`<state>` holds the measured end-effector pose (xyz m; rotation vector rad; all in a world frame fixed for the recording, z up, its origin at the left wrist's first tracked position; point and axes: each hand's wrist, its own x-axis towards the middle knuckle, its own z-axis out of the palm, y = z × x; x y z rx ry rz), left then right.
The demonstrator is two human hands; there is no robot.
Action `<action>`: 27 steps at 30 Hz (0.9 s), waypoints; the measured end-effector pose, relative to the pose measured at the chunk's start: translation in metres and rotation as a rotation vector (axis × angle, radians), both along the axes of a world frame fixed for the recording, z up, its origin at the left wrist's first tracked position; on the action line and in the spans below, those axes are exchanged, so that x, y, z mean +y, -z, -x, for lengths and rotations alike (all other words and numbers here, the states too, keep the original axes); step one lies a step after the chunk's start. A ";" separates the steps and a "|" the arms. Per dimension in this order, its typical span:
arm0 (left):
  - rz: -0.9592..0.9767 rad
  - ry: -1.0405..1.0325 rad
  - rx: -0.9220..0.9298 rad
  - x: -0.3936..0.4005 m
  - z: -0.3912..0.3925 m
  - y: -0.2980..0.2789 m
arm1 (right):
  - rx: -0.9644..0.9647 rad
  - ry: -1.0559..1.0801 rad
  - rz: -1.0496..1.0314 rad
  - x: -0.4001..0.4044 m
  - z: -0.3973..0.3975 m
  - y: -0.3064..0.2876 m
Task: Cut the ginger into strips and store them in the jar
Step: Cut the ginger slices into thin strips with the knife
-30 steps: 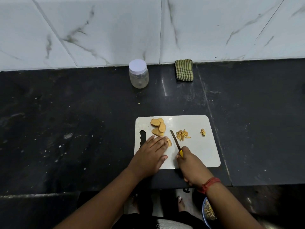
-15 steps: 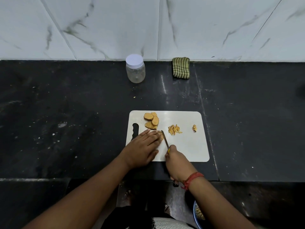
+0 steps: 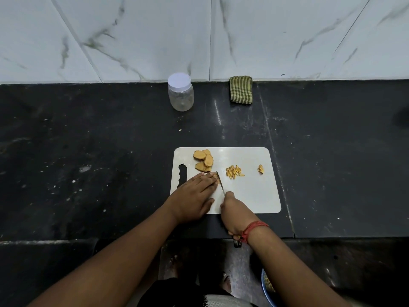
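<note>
A ginger slice [image 3: 215,176] lies pinned under the flat, straight fingertips of the left hand [image 3: 194,199] on the cutting board [image 3: 250,196], the knife [image 3: 220,182] gripped in the right hand [image 3: 235,214] touching it, with more slices [image 3: 203,161] just beyond the left hand's fingers, cut strips [image 3: 234,171] beyond the right hand, and the lidded jar [image 3: 180,92] far past both.

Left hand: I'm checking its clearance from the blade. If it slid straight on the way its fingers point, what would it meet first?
The left hand points up and right across the cutting board. Its fingertips already sit against the knife blade, so that likely comes first; the ginger strips lie beyond.
</note>
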<state>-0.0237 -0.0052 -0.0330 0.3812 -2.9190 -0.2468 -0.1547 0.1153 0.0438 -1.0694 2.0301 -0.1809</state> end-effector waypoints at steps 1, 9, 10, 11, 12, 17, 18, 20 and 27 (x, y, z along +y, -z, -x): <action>-0.002 -0.001 0.002 0.001 0.000 0.001 | 0.003 0.004 0.005 0.001 -0.001 0.000; -0.016 -0.019 0.027 0.001 0.001 0.001 | 0.001 0.021 0.019 0.003 -0.002 0.001; -0.015 -0.021 0.030 0.002 0.001 0.001 | -0.001 0.023 0.019 0.006 -0.004 0.000; -0.013 -0.023 0.033 0.003 0.001 0.001 | -0.006 0.028 0.019 0.008 -0.005 -0.001; -0.012 -0.024 0.035 0.003 0.000 0.001 | -0.013 0.034 0.019 0.008 -0.006 -0.002; -0.009 -0.033 0.040 0.001 0.001 0.001 | -0.015 0.040 0.014 -0.003 -0.002 -0.002; -0.009 -0.032 0.042 0.002 0.001 0.001 | -0.019 0.041 0.015 0.000 -0.003 -0.002; -0.004 -0.029 0.048 0.002 0.001 0.002 | -0.027 0.042 0.015 0.010 -0.009 -0.003; 0.003 -0.039 0.034 0.003 0.000 0.003 | 0.014 0.062 0.009 0.038 -0.007 -0.004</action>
